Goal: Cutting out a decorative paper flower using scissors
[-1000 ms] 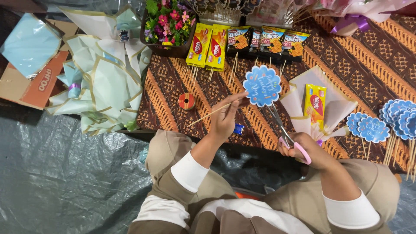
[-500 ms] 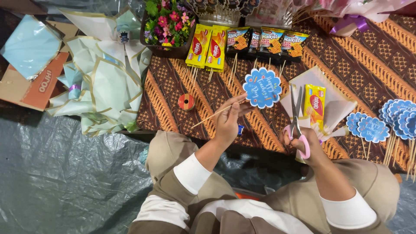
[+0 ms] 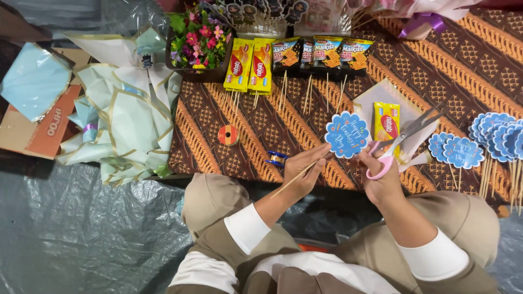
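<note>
Head view: left hand [image 3: 305,173] pinches wooden skewer [image 3: 297,177] of blue scalloped tag [image 3: 347,134], tag just above fingers. Right hand [image 3: 381,179] grips pink-handled scissors [image 3: 400,139], blades parted. Judgement: steady skewer, keep blades clear of tag.

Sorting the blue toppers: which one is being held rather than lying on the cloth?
The blue topper on a stick in the left hand; the other toppers lie at the right.
</note>
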